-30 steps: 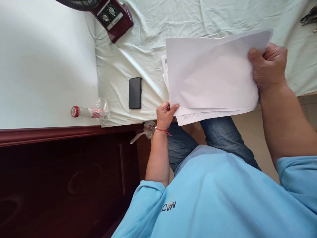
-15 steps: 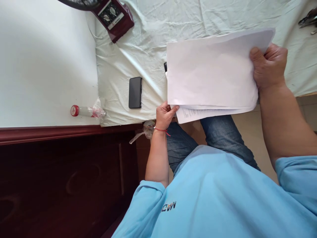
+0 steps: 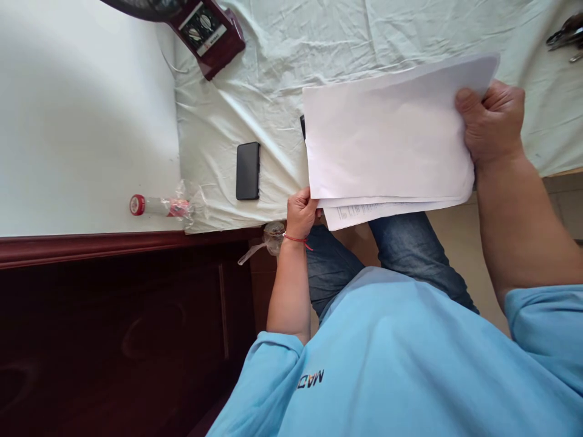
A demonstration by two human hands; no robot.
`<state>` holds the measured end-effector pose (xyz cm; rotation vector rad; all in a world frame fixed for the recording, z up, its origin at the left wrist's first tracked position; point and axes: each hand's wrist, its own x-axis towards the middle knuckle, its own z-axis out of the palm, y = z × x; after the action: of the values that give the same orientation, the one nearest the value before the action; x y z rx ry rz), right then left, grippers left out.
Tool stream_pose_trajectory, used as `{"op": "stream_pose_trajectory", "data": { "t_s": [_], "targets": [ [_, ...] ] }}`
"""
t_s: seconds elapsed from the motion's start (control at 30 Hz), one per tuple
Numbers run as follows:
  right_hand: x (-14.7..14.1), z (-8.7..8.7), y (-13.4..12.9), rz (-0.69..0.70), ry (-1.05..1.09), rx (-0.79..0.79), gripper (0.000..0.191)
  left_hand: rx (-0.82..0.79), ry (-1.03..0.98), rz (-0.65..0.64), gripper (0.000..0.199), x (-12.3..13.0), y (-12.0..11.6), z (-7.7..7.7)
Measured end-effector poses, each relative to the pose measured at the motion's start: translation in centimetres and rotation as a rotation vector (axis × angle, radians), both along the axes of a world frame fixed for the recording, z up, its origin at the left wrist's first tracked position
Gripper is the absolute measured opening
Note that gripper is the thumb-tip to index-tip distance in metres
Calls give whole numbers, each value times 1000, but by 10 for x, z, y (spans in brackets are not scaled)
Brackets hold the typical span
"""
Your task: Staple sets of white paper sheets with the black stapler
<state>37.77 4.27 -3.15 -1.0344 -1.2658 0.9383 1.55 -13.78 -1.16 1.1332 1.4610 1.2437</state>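
A stack of white paper sheets [image 3: 387, 142] is held up over the table's near edge. Its top sheet looks blank, and a printed sheet [image 3: 355, 215] peeks out below at the near edge. My right hand [image 3: 494, 124] is closed on the stack's right end, thumb on top and fingers hidden underneath. At the near left corner my left hand [image 3: 301, 213] pinches the sheets, its thumb mostly covered by the top sheet. A dark object [image 3: 303, 126], mostly hidden, shows behind the stack's left edge.
A black phone [image 3: 248, 171] lies on the cloth-covered table [image 3: 273, 79]. Left of it are a red-capped bottle [image 3: 157, 205] in clear plastic and a dark red fan base [image 3: 221, 51]. Metal clips or keys [image 3: 567, 36] lie far right. A plastic bag [image 3: 273, 238] hangs below the edge.
The top sheet's left side has shifted slightly nearer to me and now covers my left thumb. The far left corner has dropped a little. Both hands keep hold.
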Motion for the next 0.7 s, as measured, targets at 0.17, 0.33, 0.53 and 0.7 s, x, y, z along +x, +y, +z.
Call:
{"op": "stream_pose_trajectory", "data": {
  "t_s": [0.17, 0.33, 0.53, 0.7],
  "targets": [
    [-1, 2, 0, 2, -9, -17, 57, 11, -35, -18, 45, 1, 0, 1],
    [-2, 4, -1, 32, 40, -21, 57, 119, -72, 14, 46, 2, 3, -2],
    [1, 0, -2, 98, 11, -52, 59, -5, -212, 79, 61, 5, 6, -3],
    [3, 3, -4, 145, -15, -84, 59, -2, -25, 132, 60, 7, 9, -4]
  ]
}}
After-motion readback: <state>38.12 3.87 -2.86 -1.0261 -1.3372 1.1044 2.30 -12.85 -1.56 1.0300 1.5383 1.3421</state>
